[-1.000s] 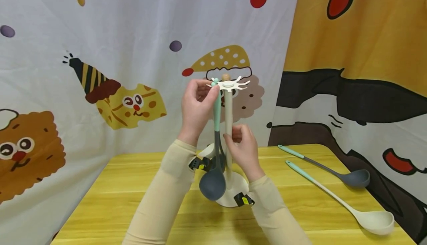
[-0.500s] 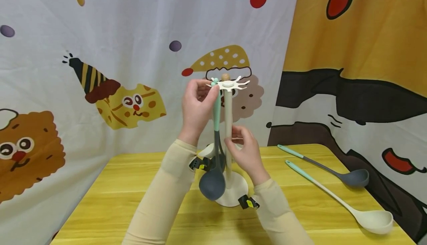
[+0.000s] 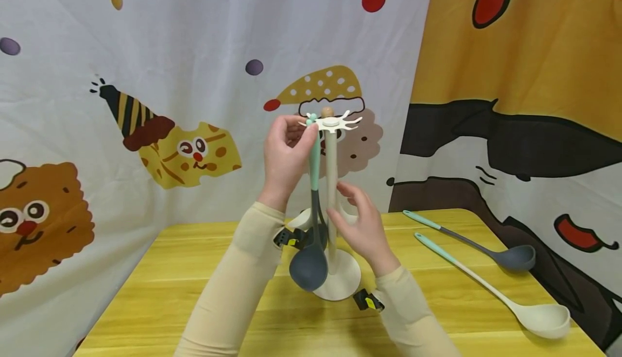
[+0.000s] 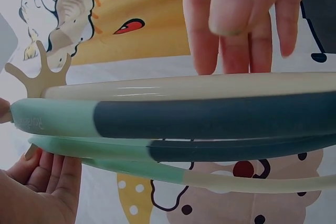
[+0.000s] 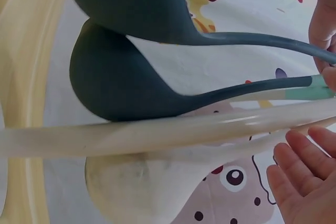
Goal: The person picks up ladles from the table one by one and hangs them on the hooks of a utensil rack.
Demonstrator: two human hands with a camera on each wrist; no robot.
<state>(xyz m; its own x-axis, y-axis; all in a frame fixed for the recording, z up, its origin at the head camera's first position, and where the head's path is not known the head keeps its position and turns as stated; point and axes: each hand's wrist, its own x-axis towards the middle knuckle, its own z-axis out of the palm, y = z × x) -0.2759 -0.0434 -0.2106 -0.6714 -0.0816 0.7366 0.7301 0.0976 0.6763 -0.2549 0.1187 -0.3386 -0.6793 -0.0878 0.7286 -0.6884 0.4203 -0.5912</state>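
Observation:
A cream utensil stand (image 3: pixel 331 173) with a ring of prongs (image 3: pixel 342 123) at its top stands upright on the table. My left hand (image 3: pixel 286 154) is at the prongs and pinches the mint handle top of a dark grey ladle (image 3: pixel 309 268), which hangs bowl down in front of the pole. Behind it hang a second dark ladle (image 5: pixel 123 77) and a cream ladle (image 5: pixel 142 187), their bowls close by the pole in the right wrist view. My right hand (image 3: pixel 363 224) is beside the pole, its fingers loosely extended and holding nothing.
On the right of the wooden table (image 3: pixel 194 281) lie a dark grey ladle (image 3: pixel 517 258) and a cream ladle (image 3: pixel 541 320), both with mint handles. A cartoon-printed curtain (image 3: pixel 194 49) hangs behind the table.
My right hand has loosened from the pole and drawn slightly down and to the right, its fingers spreading. The left hand and its ladle stay in place.

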